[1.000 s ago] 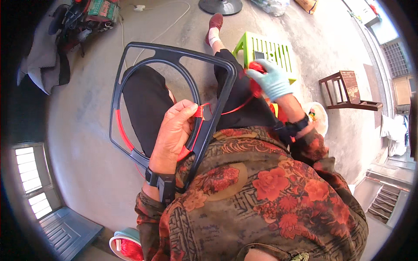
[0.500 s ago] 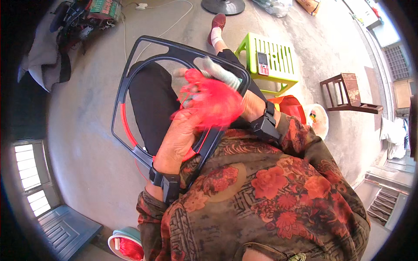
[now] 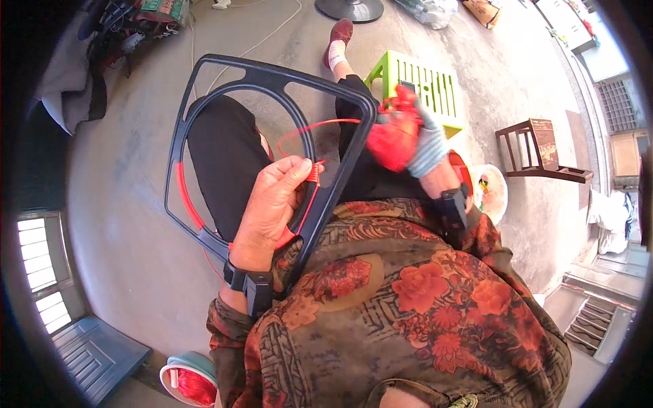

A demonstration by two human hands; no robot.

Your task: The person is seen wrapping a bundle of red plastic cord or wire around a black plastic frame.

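Two hands work a black frame (image 3: 272, 81) that rests across the seated person's lap. The left hand (image 3: 272, 207) is bare and pinches a red cord (image 3: 313, 175) against the frame's inner ring. The right hand (image 3: 408, 136), in a red and grey glove, is closed around the cord's far end beside the frame's right edge, so the cord arcs across the opening. A green stool (image 3: 425, 81) stands just beyond on the floor. To weave well, keep the cord taut and the left pinch firm while pulling.
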